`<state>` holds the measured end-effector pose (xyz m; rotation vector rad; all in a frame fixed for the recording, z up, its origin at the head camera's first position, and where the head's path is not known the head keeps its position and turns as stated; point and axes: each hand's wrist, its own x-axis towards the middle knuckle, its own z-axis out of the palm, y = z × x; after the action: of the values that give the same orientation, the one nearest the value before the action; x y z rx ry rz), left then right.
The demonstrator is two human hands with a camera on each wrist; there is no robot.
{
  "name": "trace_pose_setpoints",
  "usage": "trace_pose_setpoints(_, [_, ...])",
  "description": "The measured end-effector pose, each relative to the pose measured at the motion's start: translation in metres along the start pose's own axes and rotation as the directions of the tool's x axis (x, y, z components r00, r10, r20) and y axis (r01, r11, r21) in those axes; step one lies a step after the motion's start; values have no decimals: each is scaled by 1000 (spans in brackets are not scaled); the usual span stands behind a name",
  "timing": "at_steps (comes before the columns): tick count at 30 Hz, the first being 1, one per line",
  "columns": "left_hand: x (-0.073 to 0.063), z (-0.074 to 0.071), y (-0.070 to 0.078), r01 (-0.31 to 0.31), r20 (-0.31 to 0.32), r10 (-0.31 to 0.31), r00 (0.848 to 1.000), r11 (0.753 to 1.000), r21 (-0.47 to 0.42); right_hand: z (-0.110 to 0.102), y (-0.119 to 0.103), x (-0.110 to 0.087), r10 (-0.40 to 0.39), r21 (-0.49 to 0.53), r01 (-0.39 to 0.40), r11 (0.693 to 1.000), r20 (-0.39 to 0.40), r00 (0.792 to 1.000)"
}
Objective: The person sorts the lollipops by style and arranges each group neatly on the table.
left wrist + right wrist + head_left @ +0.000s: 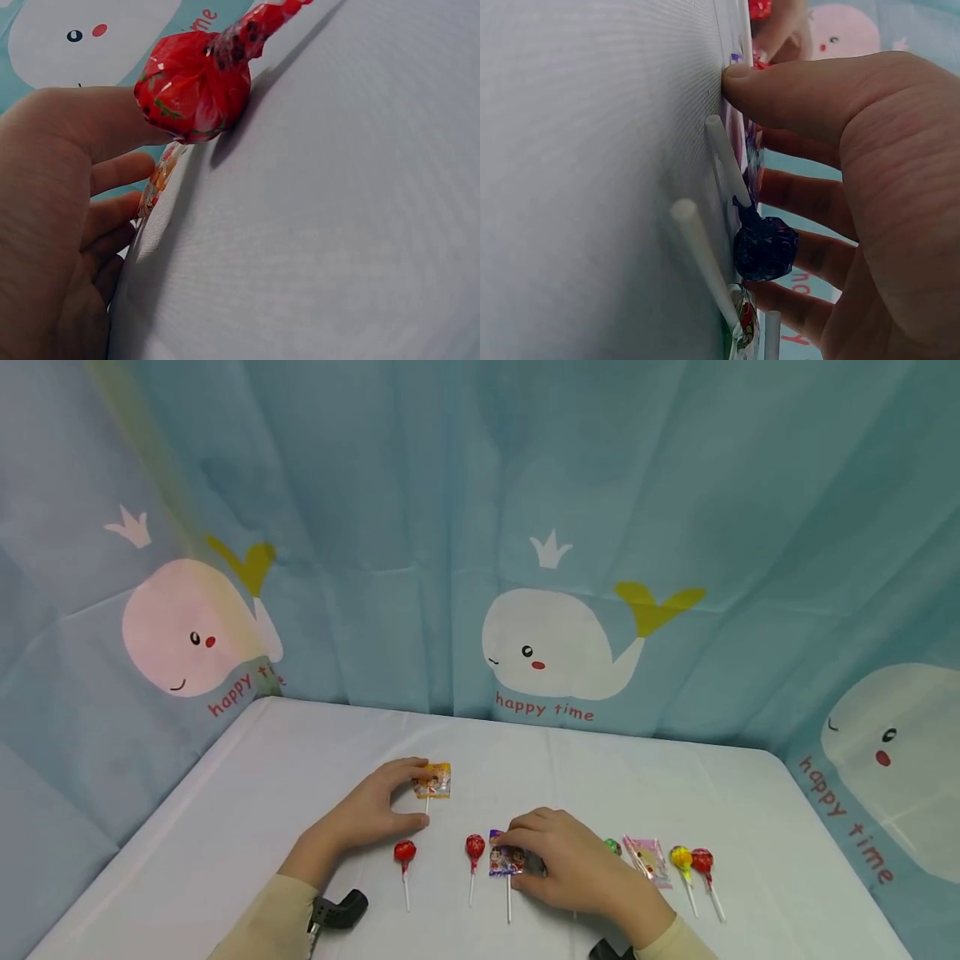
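Note:
My left hand lies at an orange flat-wrapped lollipop, fingertips on its wrapper and thumb near the stick. A red ball lollipop stands out close to the left wrist camera, below that hand. My right hand holds a purple flat-wrapped lollipop between thumb and fingers, its stick pointing toward me. Another red ball lollipop lies just left of it. Beneath the right palm, a dark blue ball lollipop shows in the right wrist view; the palm mostly hides it from the head view.
Right of the right hand lie a green lollipop, partly covered, a pink flat-wrapped lollipop, a yellow lollipop and a red one. The white tablecloth meets a blue whale-print curtain behind.

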<state>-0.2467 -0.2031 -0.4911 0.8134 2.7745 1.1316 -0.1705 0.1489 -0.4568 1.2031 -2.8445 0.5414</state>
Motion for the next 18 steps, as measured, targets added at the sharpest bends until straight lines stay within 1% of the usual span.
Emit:
trace_pose_setpoints(5, [0, 2, -2, -10, 4, 10, 1000, 1000, -3, 2, 0, -1, -6, 1, 6, 1000, -7, 1000])
trace_pose_setpoints(9, [-3, 4, -1, 28, 46, -28, 999, 999, -16, 7, 1, -5, -9, 18, 9, 1000, -5, 1000])
trace_pose_setpoints(12, [-5, 6, -1, 47, 64, -45, 997, 999, -18, 10, 1, -6, -14, 21, 14, 1000, -10, 1000])
trace_pose_setpoints(14, [-5, 6, -2, 37, 58, -36, 998, 999, -16, 8, 1, -6, -23, 16, 23, 1000, -25, 999])
trace_pose_setpoints(18, [-2, 4, -2, -5, 29, 5, 1000, 1000, -15, 1, 2, -3, -22, 8, 23, 1000, -45, 999])
